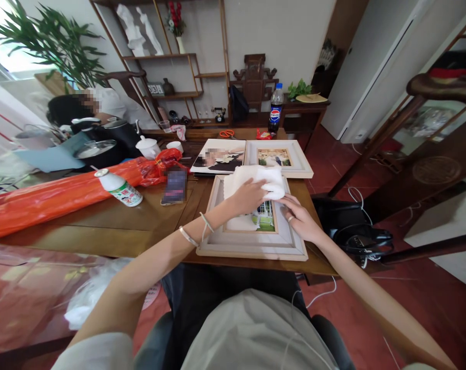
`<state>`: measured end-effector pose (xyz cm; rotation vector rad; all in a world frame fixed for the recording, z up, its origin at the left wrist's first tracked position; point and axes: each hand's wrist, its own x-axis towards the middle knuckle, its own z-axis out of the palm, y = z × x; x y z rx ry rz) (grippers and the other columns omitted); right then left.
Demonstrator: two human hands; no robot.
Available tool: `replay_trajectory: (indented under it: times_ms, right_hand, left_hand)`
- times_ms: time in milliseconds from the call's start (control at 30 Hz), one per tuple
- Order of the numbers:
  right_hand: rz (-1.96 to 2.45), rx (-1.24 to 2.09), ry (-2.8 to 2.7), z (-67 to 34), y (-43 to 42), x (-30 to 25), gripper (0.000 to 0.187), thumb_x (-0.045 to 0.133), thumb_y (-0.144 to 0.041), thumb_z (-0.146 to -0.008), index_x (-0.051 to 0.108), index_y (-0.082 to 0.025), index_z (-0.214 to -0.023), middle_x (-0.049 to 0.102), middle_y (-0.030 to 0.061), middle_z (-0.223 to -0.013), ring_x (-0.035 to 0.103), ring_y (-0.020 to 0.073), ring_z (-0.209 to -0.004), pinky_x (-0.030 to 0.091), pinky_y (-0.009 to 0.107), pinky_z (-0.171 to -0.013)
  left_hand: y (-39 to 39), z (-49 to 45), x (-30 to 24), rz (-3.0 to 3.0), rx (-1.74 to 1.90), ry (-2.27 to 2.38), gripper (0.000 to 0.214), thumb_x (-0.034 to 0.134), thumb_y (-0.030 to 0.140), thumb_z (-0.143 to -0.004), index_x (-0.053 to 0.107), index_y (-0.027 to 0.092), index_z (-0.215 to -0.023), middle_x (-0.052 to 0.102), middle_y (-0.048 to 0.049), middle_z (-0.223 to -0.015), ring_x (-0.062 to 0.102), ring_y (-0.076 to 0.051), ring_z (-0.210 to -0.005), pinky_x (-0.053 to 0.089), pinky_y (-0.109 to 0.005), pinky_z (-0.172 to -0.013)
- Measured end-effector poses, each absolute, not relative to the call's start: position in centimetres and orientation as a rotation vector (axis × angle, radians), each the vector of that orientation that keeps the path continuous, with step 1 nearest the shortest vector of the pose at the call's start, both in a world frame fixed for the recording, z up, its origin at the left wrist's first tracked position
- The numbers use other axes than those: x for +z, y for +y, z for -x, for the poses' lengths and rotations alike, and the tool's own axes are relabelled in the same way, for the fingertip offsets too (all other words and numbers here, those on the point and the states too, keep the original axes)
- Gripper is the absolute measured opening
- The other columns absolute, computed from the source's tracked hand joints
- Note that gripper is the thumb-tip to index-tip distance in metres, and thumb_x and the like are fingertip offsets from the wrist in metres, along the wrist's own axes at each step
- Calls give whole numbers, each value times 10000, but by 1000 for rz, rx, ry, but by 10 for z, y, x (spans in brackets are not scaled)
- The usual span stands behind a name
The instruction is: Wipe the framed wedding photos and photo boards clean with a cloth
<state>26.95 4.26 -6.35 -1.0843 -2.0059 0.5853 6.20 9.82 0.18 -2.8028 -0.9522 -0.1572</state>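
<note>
My left hand [252, 196] presses on a folded white cloth [240, 177], its fingers closed over it. The cloth lies over the upper part of a whitish wooden picture frame [252, 251]. Below the cloth, part of a photo with green grass [264, 221] shows inside the frame. My right hand [300, 218], with a ring on one finger, rests its stretched fingers on the frame's right rail, close to the cloth's edge. Its thumb cannot be made out clearly. Behind the cloth lie a second pale frame [304, 159] and a photo panel [202, 163], side by side.
Left on the table [155, 226] are a phone [174, 186], a tilted white bottle [119, 189] and a long red plastic-wrapped bundle [74, 192]. Toward the back stand orange-handled scissors [227, 133] and a cola bottle [275, 110]. A person [113, 105] is at the far left.
</note>
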Motion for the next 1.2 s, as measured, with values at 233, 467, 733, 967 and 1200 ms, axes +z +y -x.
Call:
replay_trajectory:
  times_ms: [233, 467, 733, 967, 1200]
  right_hand:
    - [1093, 599, -1958, -268, 41, -62, 591, 445, -77, -804, 508, -306, -1345, 470, 41, -1448, 362, 234, -1394, 252, 519, -1169]
    - [1120, 608, -1949, -270, 40, -64, 668, 433, -59, -792, 443, -322, -1406, 410, 16, -1501, 297, 222, -1430, 191, 505, -1196]
    - [1157, 594, -1969, -269, 41, -64, 545, 427, -132, -871, 468, -291, -1391, 423, 51, -1488, 299, 227, -1428, 210, 519, -1188]
    - [1123, 599, -1965, -271, 41, -65, 524, 457, -170, -875, 482, -322, -1376, 432, 35, -1484, 308, 236, -1424, 229, 531, -1178]
    - [1166, 617, -1963, -271, 41, -65, 543, 443, -137, -865, 482, -317, -1376, 400, 44, -1498, 297, 230, -1430, 221, 518, -1181]
  left_hand:
    - [39, -51, 2, 2772, 41, -1115, 271, 470, 146, -924, 677, 161, -1098, 448, -145, -1450, 409, -330, -1342, 426, -530, -1010]
    - [-56, -58, -2, 2857, -108, -843, 219, 521, 245, -903, 721, 240, -990, 438, -126, -1458, 409, -348, -1337, 422, -552, -1003]
    - [24, -21, -16, 2681, -40, -1199, 301, 466, 142, -919, 683, 222, -1112, 361, -89, -1513, 353, -338, -1381, 350, -608, -1062]
    - [89, 18, -9, 2477, -332, -1345, 408, 433, 0, -814, 632, 112, -1152, 165, -144, -1577, 162, -336, -1448, 294, -531, -1129]
    - [65, 34, 0, 2755, -42, -1101, 573, 458, -55, -705, 647, 203, -1181, 296, -62, -1550, 268, -267, -1429, 283, -468, -1148]
